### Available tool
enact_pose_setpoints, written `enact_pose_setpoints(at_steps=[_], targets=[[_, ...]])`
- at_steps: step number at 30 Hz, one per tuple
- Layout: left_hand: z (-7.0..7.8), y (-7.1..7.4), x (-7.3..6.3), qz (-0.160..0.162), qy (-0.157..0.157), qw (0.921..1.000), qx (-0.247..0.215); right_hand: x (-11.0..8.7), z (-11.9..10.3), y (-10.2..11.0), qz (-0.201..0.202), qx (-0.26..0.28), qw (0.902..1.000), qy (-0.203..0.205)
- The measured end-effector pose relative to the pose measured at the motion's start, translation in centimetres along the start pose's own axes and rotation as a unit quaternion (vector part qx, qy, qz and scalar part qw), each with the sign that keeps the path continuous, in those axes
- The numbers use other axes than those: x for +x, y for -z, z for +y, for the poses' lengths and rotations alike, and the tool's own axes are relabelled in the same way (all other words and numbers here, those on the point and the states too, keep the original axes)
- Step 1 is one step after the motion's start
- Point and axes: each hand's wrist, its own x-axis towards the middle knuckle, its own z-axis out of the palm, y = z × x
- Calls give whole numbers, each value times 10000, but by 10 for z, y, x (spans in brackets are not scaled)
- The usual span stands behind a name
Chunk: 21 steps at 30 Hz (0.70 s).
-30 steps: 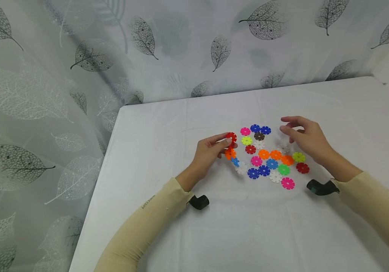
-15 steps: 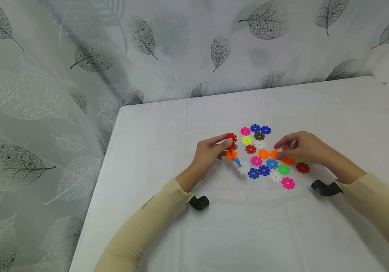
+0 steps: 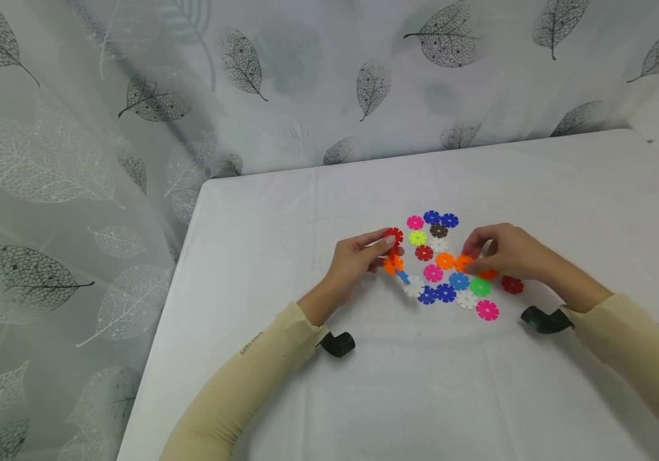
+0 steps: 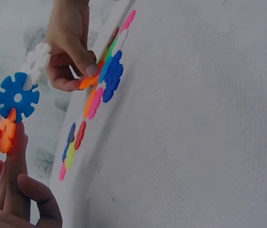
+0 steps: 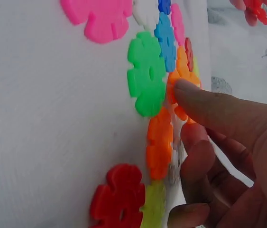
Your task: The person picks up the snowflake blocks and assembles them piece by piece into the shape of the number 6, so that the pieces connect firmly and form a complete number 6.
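Observation:
In the head view my left hand (image 3: 352, 262) pinches a short chain of interlocking notched plastic discs by its red end (image 3: 394, 235). Below the red hang an orange disc (image 3: 392, 265), a blue disc (image 4: 7, 98) and a white disc (image 4: 38, 61), joined edge to edge. To the right, my right hand (image 3: 510, 251) is over the flat spread of loose discs. Its thumb and index finger pinch an orange disc (image 5: 173, 90) at the edge, beside a green disc (image 5: 145, 71). Part of that orange disc is hidden by the thumb.
Loose discs lie between the hands: pink (image 3: 487, 310), dark blue (image 3: 446, 293), brown (image 3: 439, 230), dark red (image 3: 512, 285) and several others. The white-covered table (image 3: 421, 397) meets a leaf-print curtain (image 3: 306, 83) at the back and left.
My right hand has come down and left from above the discs onto an orange one, which it now pinches and has shifted slightly. My left hand has barely moved with its chain.

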Motion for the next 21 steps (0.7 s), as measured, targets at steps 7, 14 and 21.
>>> enact_pose_setpoints(at_steps=[7,14,21], targets=[[-1,0,0,-76,39,10000,-44,1,-6,-1,378,295,9985,249],[-3,-2,0,-121,77,9999,-32,-1,-19,-6,617,864,9917,731],[-2,-5,-3,-325,123,9994,39,-1,-35,-11,998,1024,9818,1251]])
